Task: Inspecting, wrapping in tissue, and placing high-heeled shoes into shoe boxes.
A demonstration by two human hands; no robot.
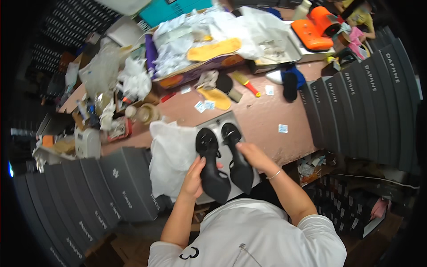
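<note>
I hold a pair of black pointed shoes, soles up, side by side over a pale open shoe box [227,116] at the table's near edge. My left hand [194,179] grips the left shoe [215,182] around its middle, thumb on the sole. In my right hand [253,156] is the right shoe [241,173], held by its outer side. Both toes point toward me and the heel ends point away. White tissue paper [171,151] spreads out of the box on the left, next to my left hand.
Tall stacks of dark grey shoe boxes stand at left [129,182] and right [356,107]. At the back lie a carton of crumpled paper [191,71], a yellow insole [215,98], a red-handled brush [247,83] and an orange device [313,31]. A tape roll [148,113] sits left.
</note>
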